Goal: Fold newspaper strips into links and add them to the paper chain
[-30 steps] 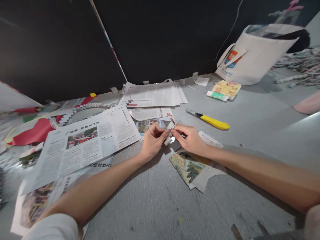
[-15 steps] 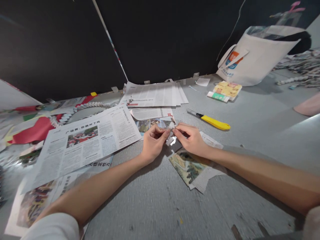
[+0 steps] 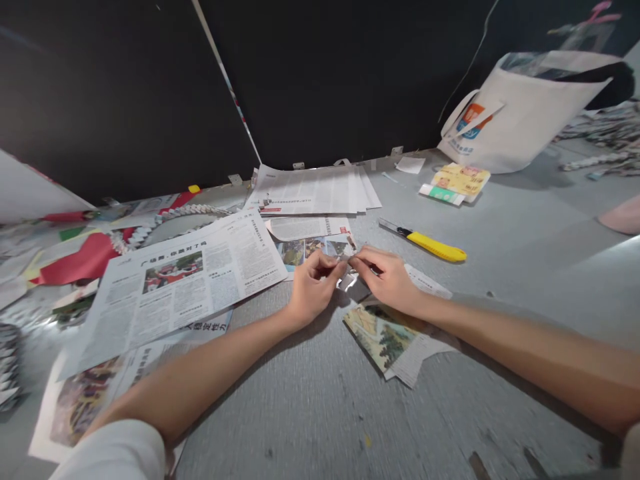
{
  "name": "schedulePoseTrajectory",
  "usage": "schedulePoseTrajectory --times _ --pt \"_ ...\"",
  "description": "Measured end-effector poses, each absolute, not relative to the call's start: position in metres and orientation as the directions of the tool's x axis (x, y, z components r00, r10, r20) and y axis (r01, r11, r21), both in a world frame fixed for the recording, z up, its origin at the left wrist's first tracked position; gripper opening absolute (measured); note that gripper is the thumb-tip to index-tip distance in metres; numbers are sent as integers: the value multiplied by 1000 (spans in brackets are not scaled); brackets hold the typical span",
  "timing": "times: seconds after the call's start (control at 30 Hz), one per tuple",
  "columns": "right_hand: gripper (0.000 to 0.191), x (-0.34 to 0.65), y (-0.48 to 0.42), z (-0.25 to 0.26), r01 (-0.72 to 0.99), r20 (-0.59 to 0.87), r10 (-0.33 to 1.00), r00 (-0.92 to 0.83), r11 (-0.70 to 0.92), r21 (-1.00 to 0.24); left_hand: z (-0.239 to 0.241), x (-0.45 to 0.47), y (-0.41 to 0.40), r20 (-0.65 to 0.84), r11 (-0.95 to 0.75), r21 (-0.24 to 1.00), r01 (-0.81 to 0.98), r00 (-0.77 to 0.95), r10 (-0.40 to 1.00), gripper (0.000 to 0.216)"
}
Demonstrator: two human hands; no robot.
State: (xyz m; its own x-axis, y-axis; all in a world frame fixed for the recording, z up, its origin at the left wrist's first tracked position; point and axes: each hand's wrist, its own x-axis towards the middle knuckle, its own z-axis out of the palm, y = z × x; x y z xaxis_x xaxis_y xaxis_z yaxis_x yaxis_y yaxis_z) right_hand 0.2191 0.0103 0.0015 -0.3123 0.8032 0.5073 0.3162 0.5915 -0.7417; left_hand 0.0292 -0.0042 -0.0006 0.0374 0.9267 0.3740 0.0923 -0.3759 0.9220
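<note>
Paper scrap (image 3: 349, 260) pinched in fingertips of left hand (image 3: 311, 292) and right hand (image 3: 389, 280), apparently mid-fold, folded-paper chain (image 3: 141, 234) already linked, newspaper sheet (image 3: 183, 297) flat.

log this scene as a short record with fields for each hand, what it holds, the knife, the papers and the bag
left hand: fingers pinched on a small paper piece, mostly hidden
right hand: fingers pinched at the same piece, meeting the left
knife: yellow-handled cutter, lying beyond the right forearm
papers: large newspaper sheet on the left; newspaper stack beyond the hands; landscape-printed piece near the right wrist
bag: white bag, far right
surface: grey tabletop
</note>
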Motion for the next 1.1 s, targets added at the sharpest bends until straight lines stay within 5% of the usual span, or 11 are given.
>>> schedulePoseTrajectory --times 0.3,1.1 --pt "20 217 16 -4 183 400 883 -245 447 -875 -4 27 -12 552 -535 748 392 79 830 24" --pt "25 217 19 -2 94 321 886 -336 370 -924 -6 26 -12 540 -517 784 344 31 841 22"
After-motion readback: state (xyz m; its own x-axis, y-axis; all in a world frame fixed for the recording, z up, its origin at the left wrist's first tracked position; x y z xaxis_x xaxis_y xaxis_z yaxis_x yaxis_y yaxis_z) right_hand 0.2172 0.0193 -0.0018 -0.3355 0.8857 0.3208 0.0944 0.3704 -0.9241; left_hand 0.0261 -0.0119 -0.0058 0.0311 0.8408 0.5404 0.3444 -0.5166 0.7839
